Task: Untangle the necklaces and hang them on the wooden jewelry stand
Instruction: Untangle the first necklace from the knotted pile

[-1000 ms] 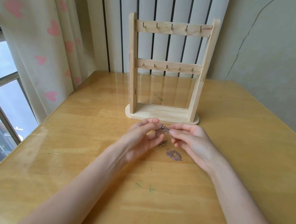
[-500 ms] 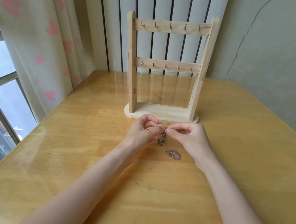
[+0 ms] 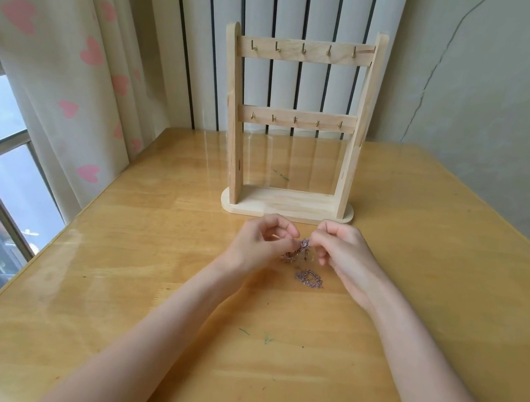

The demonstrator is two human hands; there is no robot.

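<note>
- The left hand (image 3: 258, 244) has its fingers curled in, thumb and forefinger pinching the lower end of a tangled necklace clump (image 3: 296, 255)
- The right hand (image 3: 346, 259) is curled the same way, its fingertips pinching the upper end of that clump just beside the left hand's fingertips
- The clump hangs between the two pinches, held a little above the table (image 3: 141, 285); its long axis runs on a slant, from low by the left fingers up toward the right fingers
- A second bunch of chain (image 3: 309, 278) lies flat on the table just below and nearer the body than the fingers, under the right hand's side; whether a strand still joins it to the held clump is too fine to tell
- The wooden jewelry stand (image 3: 293, 126) stands upright just beyond both sets of fingertips, and none of its hooks (image 3: 302, 49) carries anything, so no hanging looks done yet
- Judgement: the coming move turns on drawing the two pinches apart along that slanted axis, easing the knot open instead of tightening it
- Both hands are about equally near the stand; the right is the nearer to the loose bunch on the table
</note>
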